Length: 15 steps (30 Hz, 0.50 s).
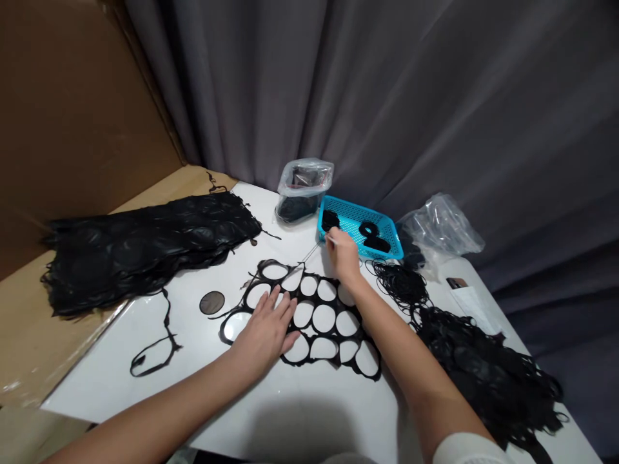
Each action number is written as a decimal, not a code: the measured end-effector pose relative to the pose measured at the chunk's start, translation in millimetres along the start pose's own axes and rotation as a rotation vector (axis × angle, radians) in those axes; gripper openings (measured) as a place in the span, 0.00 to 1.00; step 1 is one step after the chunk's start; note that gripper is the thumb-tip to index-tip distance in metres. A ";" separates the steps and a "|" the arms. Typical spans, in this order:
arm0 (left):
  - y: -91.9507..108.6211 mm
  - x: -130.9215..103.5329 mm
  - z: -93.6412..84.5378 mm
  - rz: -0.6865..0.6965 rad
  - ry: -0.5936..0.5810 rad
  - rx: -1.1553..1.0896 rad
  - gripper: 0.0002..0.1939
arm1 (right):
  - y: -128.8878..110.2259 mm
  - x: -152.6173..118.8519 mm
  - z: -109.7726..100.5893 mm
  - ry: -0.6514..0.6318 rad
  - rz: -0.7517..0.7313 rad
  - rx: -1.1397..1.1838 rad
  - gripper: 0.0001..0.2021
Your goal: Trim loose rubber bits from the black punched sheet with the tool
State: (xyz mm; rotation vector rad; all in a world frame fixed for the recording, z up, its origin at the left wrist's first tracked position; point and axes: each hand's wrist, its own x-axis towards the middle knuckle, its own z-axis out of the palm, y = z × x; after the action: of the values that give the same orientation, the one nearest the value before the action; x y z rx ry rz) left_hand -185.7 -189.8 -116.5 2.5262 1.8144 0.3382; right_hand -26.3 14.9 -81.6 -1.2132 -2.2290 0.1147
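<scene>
A black rubbery sheet (pixel 313 290) with rows of round holes lies flat on the white table (pixel 285 412). My left hand (pixel 267 328) rests on its left part, palm down with fingers spread. Past the sheet's far edge, my right hand (pixel 342 256) is closed around a thin tool (pixel 331 239), beside the near left corner of the blue basket (pixel 355 209). Thin dark lines run from the right fingers to the sheet's far edge; whether they are tool or stretched rubber is unclear. Black rings (pixel 369 230) lie inside the basket.
Stacked black sheets (pixel 145 248) lie at the left. A clear bag (pixel 304 191) with black contents stands behind, another bag (pixel 445 227) right of the basket. Black rings (pixel 400 282) and a large scrap heap (pixel 483 370) lie at the right. A dark disc (pixel 212 303) sits left.
</scene>
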 end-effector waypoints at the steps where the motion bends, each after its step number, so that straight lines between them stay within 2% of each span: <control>1: -1.5 -1.2 -1.0 0.005 -0.008 -0.021 0.29 | 3.2 9.7 -3.8 0.052 0.055 -0.005 0.08; 3: -5.3 -4.0 -3.4 0.018 -0.013 -0.069 0.28 | 3.4 22.1 -10.9 0.109 0.135 0.077 0.07; 4: -7.6 -5.4 -4.9 0.025 -0.010 -0.093 0.28 | 0.5 24.6 -12.7 0.091 0.186 0.183 0.07; 5: -10.4 -6.6 -6.7 0.031 -0.003 -0.115 0.29 | -3.9 24.8 -12.8 0.033 0.246 0.322 0.08; 8: -21.6 -8.7 -12.7 0.020 0.058 -0.135 0.30 | -23.3 16.8 -1.6 -0.247 0.404 0.733 0.10; 11: -36.7 -9.1 -16.9 -0.061 0.153 -0.068 0.32 | -44.5 4.1 18.1 -0.402 0.439 0.909 0.11; 15: -52.3 -11.6 -18.4 -0.072 0.080 0.013 0.29 | -65.1 -11.5 36.4 -0.605 0.541 1.212 0.17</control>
State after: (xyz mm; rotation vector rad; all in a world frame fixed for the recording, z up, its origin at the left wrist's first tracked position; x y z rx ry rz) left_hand -241.5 -185.6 -107.6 2.4828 1.9353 0.4337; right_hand -89.2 -24.7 -94.4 -1.0210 -1.5680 1.9121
